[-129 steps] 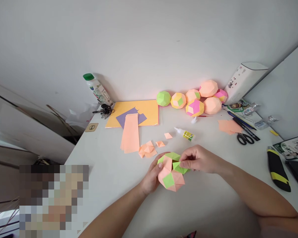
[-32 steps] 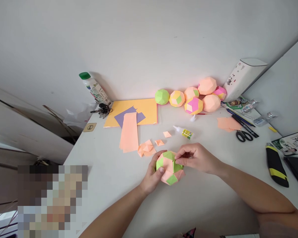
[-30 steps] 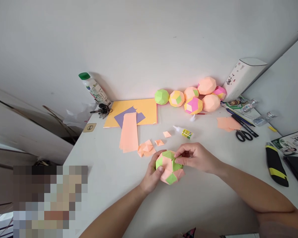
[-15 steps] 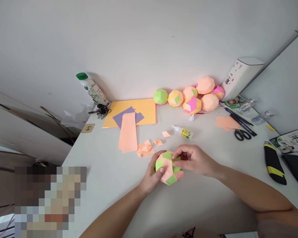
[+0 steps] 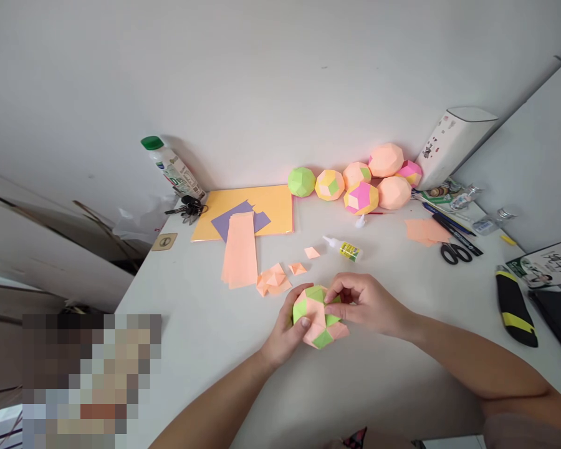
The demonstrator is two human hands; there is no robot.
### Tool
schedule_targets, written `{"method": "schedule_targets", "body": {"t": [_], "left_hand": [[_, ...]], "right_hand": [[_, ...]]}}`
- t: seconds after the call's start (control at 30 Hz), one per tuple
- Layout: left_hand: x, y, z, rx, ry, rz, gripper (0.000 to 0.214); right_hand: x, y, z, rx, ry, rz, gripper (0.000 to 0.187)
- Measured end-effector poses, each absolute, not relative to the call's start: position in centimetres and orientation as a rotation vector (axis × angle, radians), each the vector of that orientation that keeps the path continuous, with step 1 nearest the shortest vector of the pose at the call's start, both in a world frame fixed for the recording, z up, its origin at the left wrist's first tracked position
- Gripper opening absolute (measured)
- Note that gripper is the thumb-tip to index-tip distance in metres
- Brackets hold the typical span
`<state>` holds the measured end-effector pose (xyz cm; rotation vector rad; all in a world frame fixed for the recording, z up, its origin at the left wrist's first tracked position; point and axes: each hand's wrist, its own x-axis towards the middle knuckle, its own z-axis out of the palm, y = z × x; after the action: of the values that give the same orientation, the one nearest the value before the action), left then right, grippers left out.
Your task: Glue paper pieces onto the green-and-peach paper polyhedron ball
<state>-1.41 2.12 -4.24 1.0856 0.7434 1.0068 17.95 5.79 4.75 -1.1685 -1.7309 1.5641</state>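
Note:
A faceted paper ball (image 5: 316,315) in peach and green is held above the table's front part. My left hand (image 5: 287,330) wraps round its left side, the thumb pressed on a peach facet. At the ball's right side, my right hand (image 5: 362,304) pinches a green flap between thumb and forefinger; its other fingers are curled. A loose peach flap sticks out at the ball's lower right. Beyond my hands lie folded peach paper pieces (image 5: 273,280), two single ones nearby, and a glue bottle (image 5: 346,249) on its side, its white cap (image 5: 360,221) off.
Peach paper strips (image 5: 241,252) rest on purple and yellow sheets at the left. Several finished paper balls (image 5: 330,185) line the wall. Scissors (image 5: 455,253), pens and a black-yellow utility knife (image 5: 517,312) lie right. A green-capped bottle (image 5: 175,167) stands back left.
Both hands keep almost the same hold on the ball, with hardly any finger movement. The whole view has shifted very slightly.

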Motion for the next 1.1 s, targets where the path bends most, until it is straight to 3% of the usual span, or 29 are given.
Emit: {"method": "schedule_targets", "body": {"t": [0.2, 0.47, 0.67, 1.1], "left_hand": [[-1.1, 2.4, -4.2, 0.974, 0.691, 1.076, 0.056], [-0.4, 2.7, -3.3, 0.795, 0.616, 1.161, 0.059], [-0.4, 2.7, -2.8, 0.781, 0.595, 1.113, 0.066], [-0.9, 2.4, -3.4, 0.829, 0.707, 1.118, 0.044]], "right_hand": [[18.3, 5.9, 5.5, -1.149, -1.686, 1.58, 0.023], [18.6, 5.9, 5.5, -1.182, -1.975, 1.086, 0.02], [18.2, 5.6, 4.6, -1.174, -2.105, 1.246, 0.02], [18.5, 6.5, 4.8, -1.065, -2.153, 1.47, 0.02]]}}
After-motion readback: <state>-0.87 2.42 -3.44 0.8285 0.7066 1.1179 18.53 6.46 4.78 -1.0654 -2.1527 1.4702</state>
